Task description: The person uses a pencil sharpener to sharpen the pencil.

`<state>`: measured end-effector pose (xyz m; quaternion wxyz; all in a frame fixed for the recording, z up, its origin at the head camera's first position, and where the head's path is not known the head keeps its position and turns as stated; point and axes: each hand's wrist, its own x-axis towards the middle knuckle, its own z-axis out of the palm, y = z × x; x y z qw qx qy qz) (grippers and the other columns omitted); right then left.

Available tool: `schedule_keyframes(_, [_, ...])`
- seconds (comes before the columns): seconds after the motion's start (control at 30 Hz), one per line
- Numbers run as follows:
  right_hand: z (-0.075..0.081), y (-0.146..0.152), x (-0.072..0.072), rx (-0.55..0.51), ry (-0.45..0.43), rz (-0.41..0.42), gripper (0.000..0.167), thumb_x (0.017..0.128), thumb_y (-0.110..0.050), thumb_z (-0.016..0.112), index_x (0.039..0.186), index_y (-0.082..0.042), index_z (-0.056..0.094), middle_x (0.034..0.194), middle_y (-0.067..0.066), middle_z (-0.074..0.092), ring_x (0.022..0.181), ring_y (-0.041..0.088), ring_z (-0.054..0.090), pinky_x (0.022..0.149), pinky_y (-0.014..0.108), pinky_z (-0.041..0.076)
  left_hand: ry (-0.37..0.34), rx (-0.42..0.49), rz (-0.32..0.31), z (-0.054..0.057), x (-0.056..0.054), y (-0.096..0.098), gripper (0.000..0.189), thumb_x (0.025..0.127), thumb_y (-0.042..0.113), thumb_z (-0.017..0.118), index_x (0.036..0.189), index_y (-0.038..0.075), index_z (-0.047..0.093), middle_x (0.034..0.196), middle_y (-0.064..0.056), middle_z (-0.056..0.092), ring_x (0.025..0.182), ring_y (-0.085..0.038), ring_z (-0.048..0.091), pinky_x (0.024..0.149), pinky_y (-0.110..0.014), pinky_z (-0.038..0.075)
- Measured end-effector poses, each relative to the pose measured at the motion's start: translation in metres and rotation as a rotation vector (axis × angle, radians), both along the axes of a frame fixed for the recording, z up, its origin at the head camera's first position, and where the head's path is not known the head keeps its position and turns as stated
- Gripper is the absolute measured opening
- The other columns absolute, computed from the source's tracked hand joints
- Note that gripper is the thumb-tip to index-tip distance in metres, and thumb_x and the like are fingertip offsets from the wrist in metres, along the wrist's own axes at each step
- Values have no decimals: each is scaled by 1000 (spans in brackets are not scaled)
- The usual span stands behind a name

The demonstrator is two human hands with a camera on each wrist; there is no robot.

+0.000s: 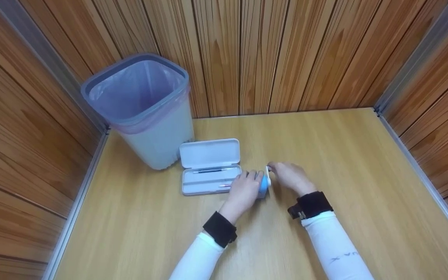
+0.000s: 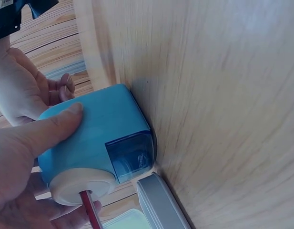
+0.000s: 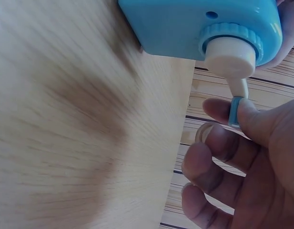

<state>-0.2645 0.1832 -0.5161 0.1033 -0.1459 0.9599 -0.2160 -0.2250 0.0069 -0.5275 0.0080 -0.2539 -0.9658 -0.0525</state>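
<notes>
A light-blue crank pencil sharpener (image 2: 104, 119) with a see-through blue shavings drawer (image 2: 131, 157) stands on the table. My left hand (image 1: 243, 190) grips its body, the thumb lying across one face in the left wrist view. A red pencil (image 2: 92, 210) sticks out of the hole in the sharpener's white round front. On the opposite side, my right hand (image 1: 291, 177) pinches the small blue knob (image 3: 234, 112) of the white crank (image 3: 237, 87) between thumb and forefinger. The other right fingers curl loosely beneath it.
An unfolded light-grey pencil case (image 1: 209, 153) lies left of the sharpener, a dark pen (image 1: 210, 170) in its tray. Behind it to the left stands a tall bin (image 1: 161, 140) with a bag liner. Wood-panelled walls (image 1: 255, 58) border the table (image 1: 344, 155) at the back and sides.
</notes>
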Motion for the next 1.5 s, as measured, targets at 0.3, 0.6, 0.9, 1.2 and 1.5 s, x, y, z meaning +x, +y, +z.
schedule_keyframes(0.3, [-8, -1, -5, 1, 11, 6, 30, 104, -16, 45, 126, -9, 65, 116, 14, 67, 103, 31, 63, 90, 49, 50, 121, 3, 7, -5, 1, 0, 47, 92, 19, 66, 137, 9, 58, 124, -11, 62, 111, -29, 58, 91, -42, 50])
schedule_keyframes(0.6, [-20, 3, -3, -2, -29, -66, 35, 105, -22, 45, 133, -10, 62, 128, 15, 62, 120, 38, 55, 100, 55, 42, 59, 4, 11, -3, 0, 5, 55, 89, 22, 71, 140, 10, 54, 128, -12, 60, 115, -30, 55, 97, -42, 47])
schedule_keyframes(0.9, [-25, 1, 0, 44, 16, -45, 30, 99, -9, 56, 126, -12, 68, 123, 12, 66, 116, 37, 59, 97, 54, 45, 112, 34, 10, -5, 0, 4, 57, 85, 26, 75, 136, 9, 57, 122, -11, 62, 108, -29, 58, 93, -42, 49])
schedule_keyframes(1.2, [-32, -2, -1, 129, 116, 34, 22, 91, -1, 59, 102, -7, 78, 88, 9, 72, 80, 28, 66, 74, 47, 54, 164, 51, -8, -6, 1, 3, 54, 82, 22, 76, 131, 7, 59, 116, -11, 63, 102, -28, 59, 90, -40, 50])
schedule_keyframes(1.5, [-39, 1, 11, 104, 98, 13, 14, 90, -5, 64, 83, -9, 75, 63, -2, 53, 59, 19, 48, 57, 34, 43, 107, 9, -2, -7, 2, 4, 57, 86, 21, 73, 138, 7, 55, 126, -13, 61, 112, -31, 58, 97, -42, 47])
